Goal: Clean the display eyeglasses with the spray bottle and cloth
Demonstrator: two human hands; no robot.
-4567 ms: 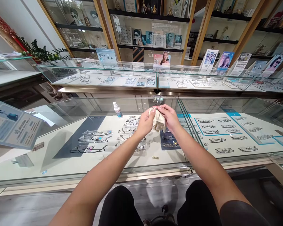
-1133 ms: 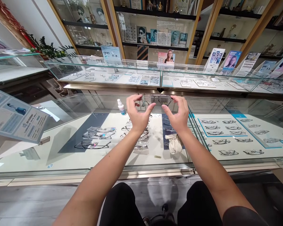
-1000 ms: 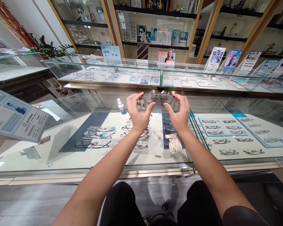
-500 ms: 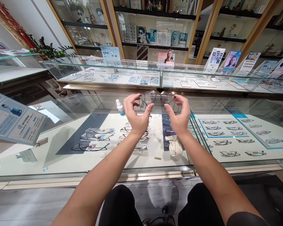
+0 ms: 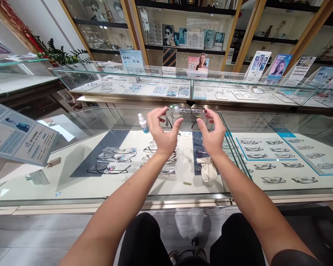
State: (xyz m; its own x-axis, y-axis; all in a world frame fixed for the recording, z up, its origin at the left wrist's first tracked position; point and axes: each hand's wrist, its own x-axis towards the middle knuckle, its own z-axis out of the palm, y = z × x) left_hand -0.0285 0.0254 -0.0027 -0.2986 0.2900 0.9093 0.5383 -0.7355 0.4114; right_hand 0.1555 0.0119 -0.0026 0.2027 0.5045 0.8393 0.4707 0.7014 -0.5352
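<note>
A pair of thin dark-framed eyeglasses [image 5: 178, 111] is held up above the glass counter, with printing on its clear lenses. My left hand [image 5: 164, 131] pinches the frame's left side between thumb and fingers. At the other side, my right hand [image 5: 213, 133] grips it the same way. The temples hang down behind the lenses, partly hidden by my thumbs. Beyond my left hand a white spray bottle [image 5: 143, 123] stands on the counter. Below my right hand lies a crumpled cream cloth [image 5: 209, 170].
Several eyeglasses [image 5: 109, 169] lie in the counter's display below. A tilted blue-and-white sign [image 5: 22, 133] stands at left. A small gold-green bar [image 5: 187, 183] is near the front edge. Another glass showcase [image 5: 191, 83] and poster stands are behind, before tall shelves [image 5: 183, 48].
The eyeglasses have tilted a little, so their temples show lower beneath the lenses. Both hands still hold them. The whole view has shifted slightly.
</note>
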